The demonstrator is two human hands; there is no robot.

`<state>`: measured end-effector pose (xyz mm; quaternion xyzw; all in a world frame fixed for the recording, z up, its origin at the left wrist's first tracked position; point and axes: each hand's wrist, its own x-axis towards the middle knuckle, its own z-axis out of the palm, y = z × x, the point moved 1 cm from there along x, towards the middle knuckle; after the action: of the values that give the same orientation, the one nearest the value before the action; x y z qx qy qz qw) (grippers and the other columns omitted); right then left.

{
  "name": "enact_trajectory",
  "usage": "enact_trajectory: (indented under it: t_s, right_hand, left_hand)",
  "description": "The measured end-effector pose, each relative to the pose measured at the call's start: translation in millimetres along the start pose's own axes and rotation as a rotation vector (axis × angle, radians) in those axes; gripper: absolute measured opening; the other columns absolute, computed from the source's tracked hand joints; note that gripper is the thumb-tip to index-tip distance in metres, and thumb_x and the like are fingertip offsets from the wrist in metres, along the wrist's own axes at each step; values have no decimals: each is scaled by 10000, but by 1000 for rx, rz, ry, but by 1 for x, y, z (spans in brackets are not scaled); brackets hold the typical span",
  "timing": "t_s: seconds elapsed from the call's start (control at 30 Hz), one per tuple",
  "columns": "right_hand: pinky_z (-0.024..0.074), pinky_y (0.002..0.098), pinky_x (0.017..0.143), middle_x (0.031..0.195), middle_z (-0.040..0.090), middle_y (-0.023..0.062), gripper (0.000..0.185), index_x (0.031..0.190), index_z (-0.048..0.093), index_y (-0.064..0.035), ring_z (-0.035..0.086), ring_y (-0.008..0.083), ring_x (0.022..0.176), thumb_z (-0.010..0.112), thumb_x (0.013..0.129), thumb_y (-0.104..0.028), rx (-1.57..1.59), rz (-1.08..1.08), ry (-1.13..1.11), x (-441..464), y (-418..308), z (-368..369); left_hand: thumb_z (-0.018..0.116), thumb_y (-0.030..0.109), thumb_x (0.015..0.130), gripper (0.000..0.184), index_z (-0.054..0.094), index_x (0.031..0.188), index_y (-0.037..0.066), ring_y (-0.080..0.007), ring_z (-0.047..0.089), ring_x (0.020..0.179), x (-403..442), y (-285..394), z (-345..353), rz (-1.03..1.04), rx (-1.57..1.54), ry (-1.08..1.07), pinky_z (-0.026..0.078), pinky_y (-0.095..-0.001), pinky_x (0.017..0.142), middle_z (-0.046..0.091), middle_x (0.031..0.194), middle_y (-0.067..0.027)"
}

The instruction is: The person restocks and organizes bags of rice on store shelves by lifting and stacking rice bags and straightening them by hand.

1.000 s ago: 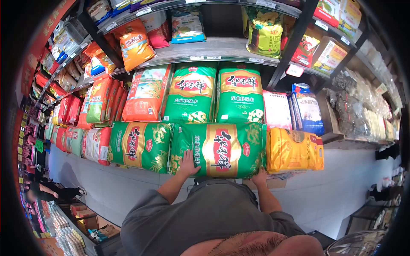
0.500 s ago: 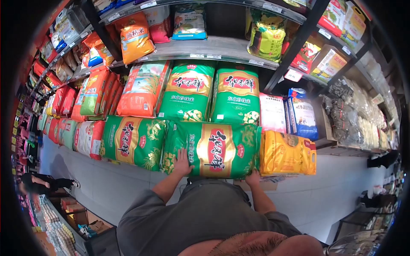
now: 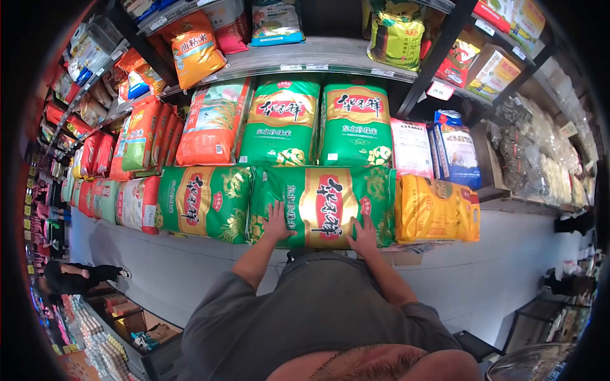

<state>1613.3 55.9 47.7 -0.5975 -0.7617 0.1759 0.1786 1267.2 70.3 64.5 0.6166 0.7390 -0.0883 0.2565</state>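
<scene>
A large green bag with a gold and red label (image 3: 323,203) lies sideways along the front row, close to my body. My left hand (image 3: 277,223) rests on its left part with the fingers spread. On its lower right part, right of the red label, my right hand (image 3: 363,236) lies with fingers apart. Another green bag (image 3: 203,202) lies to the left, and a yellow bag (image 3: 435,209) touches the right side. Two green bags, the left one (image 3: 280,124) and the right one (image 3: 356,126), stand behind it.
A shelf (image 3: 318,60) above holds an orange bag (image 3: 192,51) and a yellow-green bag (image 3: 395,41). Clear packets (image 3: 524,155) fill a rack at the right. A person (image 3: 79,277) in dark clothes is at the far left, near egg trays (image 3: 105,346).
My right hand has moved from the bag's lower right corner onto its front, nearer my left hand. The left hand stays on the bag. The view has shifted slightly.
</scene>
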Motion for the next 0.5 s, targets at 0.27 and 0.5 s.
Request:
enact_trajectory:
  t_s: [0.27,0.5]
  right_hand:
    - [300,576,1126,1541,347,158,637,1354,547,-171,290,410,1441,717,742,-217,10,-206,-118,14,-21,1]
    - [287,576,1137,1526,390,129,598,1342,557,-172,301,382,1447,624,751,-111,67,-193,-97,8,-15,7]
  left_hand:
    - [882,601,564,1365,85,1593,186,-501,9,1493,-2,-23,30,-19,17,121,212,-665,1155,39,1647,-211]
    - [898,557,588,1328,91,1588,221,-512,5,1488,-25,-18,34,-134,-187,150,254,-679,1121,-15,1628,-263]
